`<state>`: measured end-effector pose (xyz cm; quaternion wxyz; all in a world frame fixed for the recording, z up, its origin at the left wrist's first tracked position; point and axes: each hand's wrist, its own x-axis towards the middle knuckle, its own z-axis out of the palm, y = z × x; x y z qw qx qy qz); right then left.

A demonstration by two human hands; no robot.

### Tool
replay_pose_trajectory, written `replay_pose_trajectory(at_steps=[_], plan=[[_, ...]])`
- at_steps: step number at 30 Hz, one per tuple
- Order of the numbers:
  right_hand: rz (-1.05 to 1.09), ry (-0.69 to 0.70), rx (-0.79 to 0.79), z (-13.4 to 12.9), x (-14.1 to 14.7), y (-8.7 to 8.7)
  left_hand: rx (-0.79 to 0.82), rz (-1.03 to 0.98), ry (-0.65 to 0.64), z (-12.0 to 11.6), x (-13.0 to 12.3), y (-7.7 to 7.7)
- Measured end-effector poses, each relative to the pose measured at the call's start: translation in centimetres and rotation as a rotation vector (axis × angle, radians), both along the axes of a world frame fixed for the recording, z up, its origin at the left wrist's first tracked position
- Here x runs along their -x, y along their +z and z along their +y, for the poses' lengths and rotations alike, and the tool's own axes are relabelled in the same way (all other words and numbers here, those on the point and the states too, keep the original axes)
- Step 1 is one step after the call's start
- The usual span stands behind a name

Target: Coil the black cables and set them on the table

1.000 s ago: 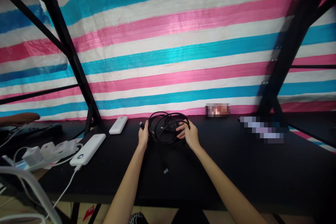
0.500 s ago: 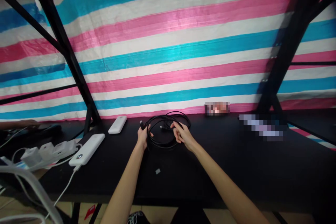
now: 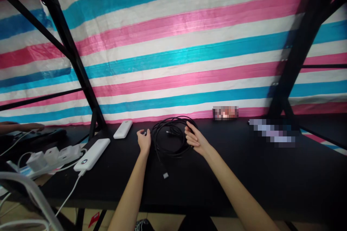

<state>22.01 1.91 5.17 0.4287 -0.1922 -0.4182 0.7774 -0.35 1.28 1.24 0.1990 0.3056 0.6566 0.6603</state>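
A black cable (image 3: 173, 154) lies in a loose round coil on the black table, with a dark plug with a pale tip (image 3: 169, 132) inside the loops. Left of the coil is my left hand (image 3: 144, 140), its thumb and fingers around a small plug whose grey tip barely shows. My right hand (image 3: 197, 140) rests at the coil's right edge, fingers curled over the strands; its thumb is hidden. Nearer the front, a small grey piece (image 3: 165, 175) lies below the coil, and a thin black strand runs towards it.
Two white power banks (image 3: 92, 154) (image 3: 123, 129) lie to the left, one with a white cable. Beyond them are a power strip with white chargers (image 3: 65, 154) and another person's hand (image 3: 32, 127). Blurred items (image 3: 225, 113) (image 3: 271, 131) sit at the back right.
The coil has been lowered and spread flatter on the table. My left hand has moved slightly left, away from the loops, and my right hand has shifted right.
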Motion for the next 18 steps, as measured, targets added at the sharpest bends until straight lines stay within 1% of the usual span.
replay_pose_trajectory(at_steps=[2,3,4,5,6,7,9,10,11,13,16,18], plan=[[-0.016,-0.018,0.03,0.1,0.5,-0.3,-0.006,0.114,0.089,-0.4,-0.5,0.8],[-0.034,-0.048,0.037,0.2,0.9,-0.6,-0.039,0.196,0.105,-0.7,-0.9,1.2],[-0.054,-0.091,0.038,0.3,1.3,-0.9,-0.094,0.287,0.088,-1.0,-1.4,1.7],[-0.072,-0.15,0.035,0.4,1.8,-1.4,-0.161,0.387,0.019,-1.4,-2.1,2.0],[-0.09,-0.216,0.032,0.5,2.2,-1.8,-0.227,0.489,-0.105,-1.8,-2.8,2.3],[-0.089,-0.266,0.035,0.6,2.6,-2.2,-0.277,0.587,-0.271,-2.2,-3.6,2.5],[-0.056,-0.317,0.04,0.9,3.1,-2.8,-0.277,0.789,-0.627,-2.9,-5.3,2.6],[-0.034,-0.314,0.036,1.0,3.2,-2.9,-0.24,0.865,-0.725,-3.2,-6.0,2.5],[-0.026,-0.304,0.016,1.1,3.2,-2.9,-0.201,0.917,-0.751,-3.4,-6.7,2.3],[-0.084,-0.315,-0.117,1.2,3.1,-2.7,-0.106,0.965,-0.723,-3.6,-7.5,1.8],[-0.297,-0.422,-0.414,1.7,2.4,-2.7,0.064,0.972,-0.698,-3.4,-7.5,1.5],[-0.449,-0.521,-0.52,2.3,1.8,-3.1,0.128,0.961,-0.654,-3.2,-6.8,1.7]])
